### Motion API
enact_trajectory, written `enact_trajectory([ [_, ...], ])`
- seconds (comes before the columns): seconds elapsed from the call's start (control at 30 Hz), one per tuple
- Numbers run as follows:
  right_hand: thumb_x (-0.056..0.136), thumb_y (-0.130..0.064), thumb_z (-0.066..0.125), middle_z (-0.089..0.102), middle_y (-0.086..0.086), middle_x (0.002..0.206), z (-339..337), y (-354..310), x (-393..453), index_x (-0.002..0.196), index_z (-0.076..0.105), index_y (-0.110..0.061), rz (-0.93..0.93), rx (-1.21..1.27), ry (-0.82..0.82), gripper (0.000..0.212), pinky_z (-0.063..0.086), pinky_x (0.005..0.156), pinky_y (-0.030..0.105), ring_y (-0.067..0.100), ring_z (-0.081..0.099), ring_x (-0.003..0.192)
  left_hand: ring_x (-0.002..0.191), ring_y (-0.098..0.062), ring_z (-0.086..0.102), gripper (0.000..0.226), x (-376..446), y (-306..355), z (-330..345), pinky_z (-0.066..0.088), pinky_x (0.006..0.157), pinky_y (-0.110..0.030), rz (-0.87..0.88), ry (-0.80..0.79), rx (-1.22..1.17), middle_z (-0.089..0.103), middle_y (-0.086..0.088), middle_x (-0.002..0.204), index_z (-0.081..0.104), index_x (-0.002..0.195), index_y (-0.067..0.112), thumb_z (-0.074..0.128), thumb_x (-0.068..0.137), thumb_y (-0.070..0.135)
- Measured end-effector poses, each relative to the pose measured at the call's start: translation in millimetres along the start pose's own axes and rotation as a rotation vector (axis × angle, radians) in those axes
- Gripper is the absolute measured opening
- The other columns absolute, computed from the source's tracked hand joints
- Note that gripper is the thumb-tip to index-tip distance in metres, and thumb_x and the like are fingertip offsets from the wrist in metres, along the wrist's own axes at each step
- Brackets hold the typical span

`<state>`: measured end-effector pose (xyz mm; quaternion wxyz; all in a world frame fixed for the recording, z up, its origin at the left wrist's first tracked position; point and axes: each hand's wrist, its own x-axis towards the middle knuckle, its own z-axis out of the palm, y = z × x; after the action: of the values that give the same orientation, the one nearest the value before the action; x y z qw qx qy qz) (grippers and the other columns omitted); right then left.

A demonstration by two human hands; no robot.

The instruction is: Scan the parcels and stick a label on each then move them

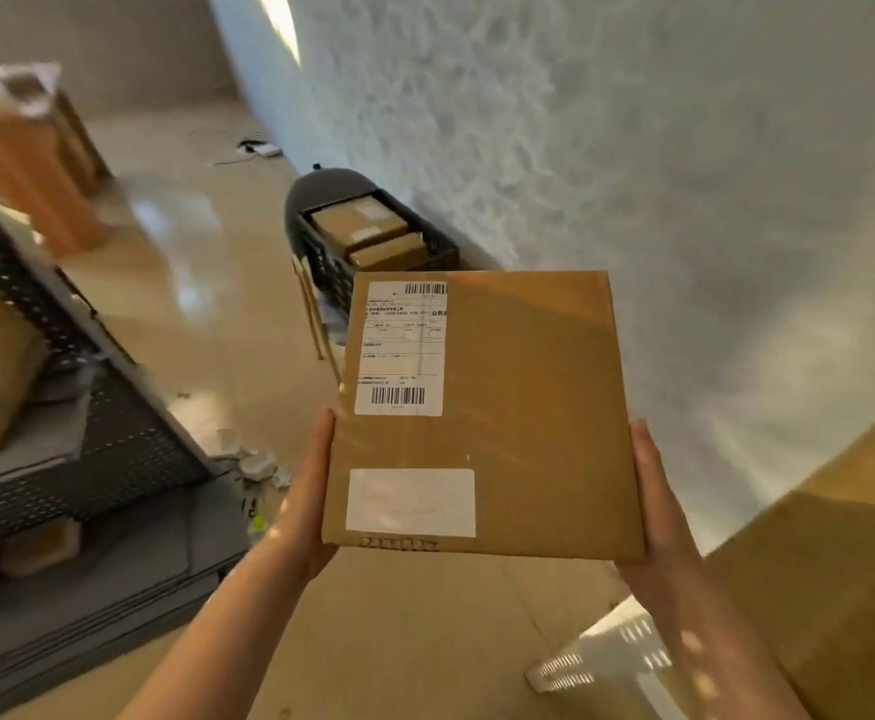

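Head view: a flat cardboard parcel (pixel 508 407) is held up in front of the person, above the floor, carried between both hands. The left hand (pixel 306 491) presses flat along its left edge with straight fingers; the right hand (pixel 656 498) presses likewise along its right edge. A printed shipping label (pixel 401 348) with barcodes sits at the parcel's upper left, and a plain white label (pixel 410 502) lies at its lower left. Beyond the parcel, a black crate (pixel 331 262) by the wall (pixel 633 174) holds smaller boxes (pixel 360 226). Grey metal shelving (pixel 113 459) stands to the left, and a large cardboard box (pixel 840 563) is at lower right.
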<state>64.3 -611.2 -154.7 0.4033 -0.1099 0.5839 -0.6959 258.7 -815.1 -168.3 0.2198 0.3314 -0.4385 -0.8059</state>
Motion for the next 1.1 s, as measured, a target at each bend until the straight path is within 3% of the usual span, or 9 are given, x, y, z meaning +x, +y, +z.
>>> enact_trajectory([
  [0.07, 0.085, -0.066, 0.043, 0.072, 0.004, 0.120, 21.4, 7.2, 39.7, 0.122, 0.068, -0.027, 0.082, 0.057, -0.016, 0.059, 0.060, 0.082, 0.037, 0.019, 0.071, 0.106, 0.105, -0.024, 0.071, 0.054, 20.2, 6.2, -18.0, 0.052, 0.091, -0.043, 0.018, 0.093, 0.040, 0.074, -0.005, 0.116, 0.067, 0.120, 0.030, 0.031, 0.094, 0.061],
  [0.3, 0.089, -0.064, 0.046, 0.074, 0.003, 0.114, 75.0, 2.1, 201.7, 0.119, 0.069, -0.025, 0.189, -0.027, -0.046, 0.055, 0.051, 0.090, 0.040, 0.019, 0.071, 0.103, 0.095, -0.025, 0.074, 0.058, 142.0, 34.0, -59.7, 0.055, 0.079, -0.040, -0.012, 0.267, 0.040, 0.075, -0.010, 0.110, 0.069, 0.117, 0.023, 0.038, 0.090, 0.065],
  [0.47, 0.090, -0.067, 0.045, 0.070, 0.007, 0.124, 87.3, -9.1, 332.8, 0.126, 0.066, -0.019, 0.266, -0.036, -0.138, 0.063, 0.049, 0.095, 0.040, 0.022, 0.067, 0.113, 0.092, -0.024, 0.072, 0.056, 243.4, 63.3, -63.6, 0.056, 0.075, -0.039, -0.076, 0.361, -0.041, 0.077, -0.004, 0.104, 0.067, 0.117, 0.027, 0.034, 0.095, 0.066],
  [0.53, 0.088, -0.069, 0.045, 0.071, 0.006, 0.122, 91.8, -17.0, 374.8, 0.125, 0.066, -0.019, 0.301, -0.059, -0.156, 0.066, 0.049, 0.096, 0.039, 0.022, 0.068, 0.112, 0.087, -0.023, 0.074, 0.054, 280.8, 72.6, -65.5, 0.057, 0.070, -0.038, -0.111, 0.365, -0.103, 0.077, -0.004, 0.102, 0.068, 0.116, 0.027, 0.034, 0.096, 0.064],
  [0.63, 0.085, -0.068, 0.046, 0.071, 0.005, 0.121, 98.4, -27.5, 430.9, 0.125, 0.066, -0.019, 0.308, -0.100, -0.145, 0.067, 0.049, 0.096, 0.038, 0.021, 0.068, 0.112, 0.096, -0.024, 0.073, 0.057, 335.8, 79.4, -69.5, 0.057, 0.077, -0.040, -0.160, 0.336, -0.131, 0.075, -0.007, 0.113, 0.066, 0.122, 0.027, 0.032, 0.096, 0.065],
  [0.83, 0.094, -0.067, 0.037, 0.072, 0.003, 0.119, 107.4, -39.8, 541.0, 0.123, 0.066, -0.022, 0.375, -0.145, -0.155, 0.061, 0.050, 0.089, 0.036, 0.018, 0.069, 0.110, 0.085, -0.019, 0.075, 0.055, 450.8, 96.0, -82.4, 0.058, 0.070, -0.033, -0.223, 0.322, -0.049, 0.078, -0.005, 0.099, 0.064, 0.119, 0.023, 0.026, 0.101, 0.057],
  [0.93, 0.096, -0.065, 0.036, 0.072, 0.008, 0.118, 117.0, -42.4, 600.8, 0.125, 0.065, -0.022, 0.427, -0.157, -0.124, 0.060, 0.052, 0.084, 0.037, 0.024, 0.069, 0.108, 0.090, -0.022, 0.074, 0.052, 509.8, 110.4, -87.9, 0.054, 0.079, -0.037, -0.213, 0.366, -0.023, 0.076, -0.010, 0.107, 0.065, 0.118, 0.021, 0.036, 0.099, 0.060],
  [1.0, 0.097, -0.059, 0.042, 0.072, 0.010, 0.116, 126.6, -44.9, 640.1, 0.128, 0.061, -0.025, 0.395, -0.164, -0.040, 0.050, 0.054, 0.078, 0.035, 0.026, 0.070, 0.103, 0.097, -0.023, 0.069, 0.054, 549.1, 121.4, -88.9, 0.054, 0.077, -0.031, -0.206, 0.390, 0.045, 0.068, -0.014, 0.118, 0.057, 0.127, 0.019, 0.046, 0.095, 0.061],
  [1.1, 0.103, -0.040, 0.044, 0.070, 0.005, 0.105, 138.8, -54.1, 695.9, 0.117, 0.058, -0.033, 0.279, -0.244, 0.064, 0.021, 0.052, 0.064, 0.030, 0.017, 0.068, 0.088, 0.089, -0.014, 0.065, 0.033, 604.0, 134.7, -93.0, 0.051, 0.056, -0.016, -0.183, 0.448, 0.172, 0.063, -0.006, 0.111, 0.044, 0.129, 0.024, 0.042, 0.103, 0.044],
])
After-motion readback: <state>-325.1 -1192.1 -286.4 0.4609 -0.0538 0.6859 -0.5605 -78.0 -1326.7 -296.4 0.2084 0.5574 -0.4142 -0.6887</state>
